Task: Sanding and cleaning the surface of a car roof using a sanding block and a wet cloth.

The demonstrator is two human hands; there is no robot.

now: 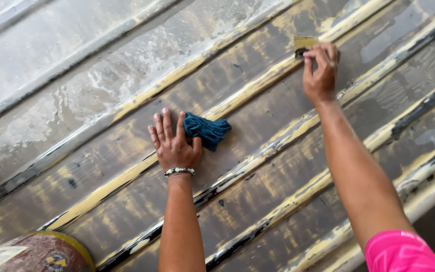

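My left hand (172, 141) lies flat against a ribbed, worn metal panel (258, 151) with brown and yellow patches, a beaded bracelet on the wrist. Its thumb and forefinger pinch a crumpled blue cloth (208, 130) against the panel. My right hand (320, 70) reaches farther up and presses a small yellowish piece of sandpaper (304, 44) on a yellow raised rib (258, 85). The fingers are curled over the piece. A pink sleeve (404, 252) shows at the lower right.
The upper left part of the panel (76, 65) is pale grey and looks wet or scraped. A round drum lid with a yellow rim (41, 252) sits at the bottom left corner. Dark raised ribs run diagonally across the panel.
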